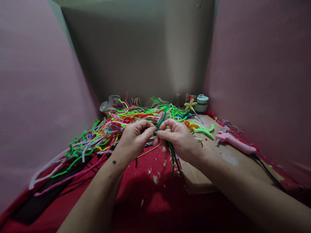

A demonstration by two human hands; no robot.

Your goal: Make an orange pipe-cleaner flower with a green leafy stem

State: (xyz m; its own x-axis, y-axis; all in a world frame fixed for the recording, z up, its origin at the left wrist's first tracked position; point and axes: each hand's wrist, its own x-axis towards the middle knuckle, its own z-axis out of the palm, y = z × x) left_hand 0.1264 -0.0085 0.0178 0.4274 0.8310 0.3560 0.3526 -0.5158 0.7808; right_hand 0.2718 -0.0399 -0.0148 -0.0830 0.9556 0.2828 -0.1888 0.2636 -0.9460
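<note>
Both hands — left hand (134,137) and right hand (178,137) — pinch a dark green pipe cleaner (173,155) between fingertips, above the red bench (150,197) — a bright pipe-cleaner pile (126,121) behind.

A pink glue gun (234,141) is lying right of the hands on a wooden board (233,161); a heap of coloured pipe cleaners (116,124) is sprawling behind them.

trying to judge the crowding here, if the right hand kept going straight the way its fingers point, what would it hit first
The right hand points left, fingertips almost against the left hand. Both pinch the dark green pipe cleaners, so it would likely meet the left hand's fingertips first; the pile of pipe cleaners lies beyond, though depth is hard to judge.
</note>
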